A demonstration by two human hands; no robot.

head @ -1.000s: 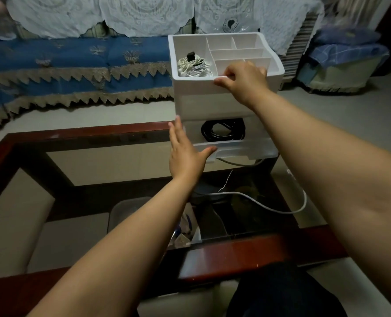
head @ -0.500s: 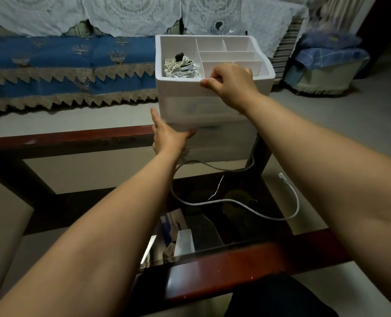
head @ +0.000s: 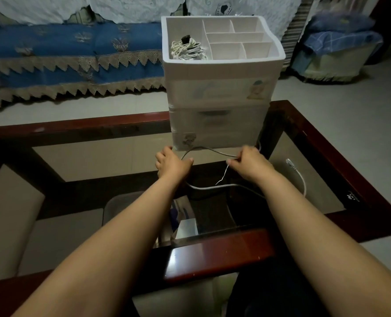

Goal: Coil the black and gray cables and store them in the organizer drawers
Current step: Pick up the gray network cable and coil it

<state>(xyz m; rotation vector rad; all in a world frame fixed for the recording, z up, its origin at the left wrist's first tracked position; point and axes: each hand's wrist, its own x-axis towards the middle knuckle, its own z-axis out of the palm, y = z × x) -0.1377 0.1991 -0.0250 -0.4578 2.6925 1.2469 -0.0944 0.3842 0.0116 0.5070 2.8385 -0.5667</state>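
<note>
both hands, left hand [head: 171, 162] and right hand [head: 249, 164], pinch the gray cable [head: 209, 151]; light, floppy, best gripped mid-span for coiling.

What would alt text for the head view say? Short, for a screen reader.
A person's left hand and right hand each grip a gray cable lying on a glass-topped table, just in front of a white drawer organizer whose drawers are closed. A coiled light cable sits in the organizer's top tray; a blue-covered sofa stands behind.
</note>
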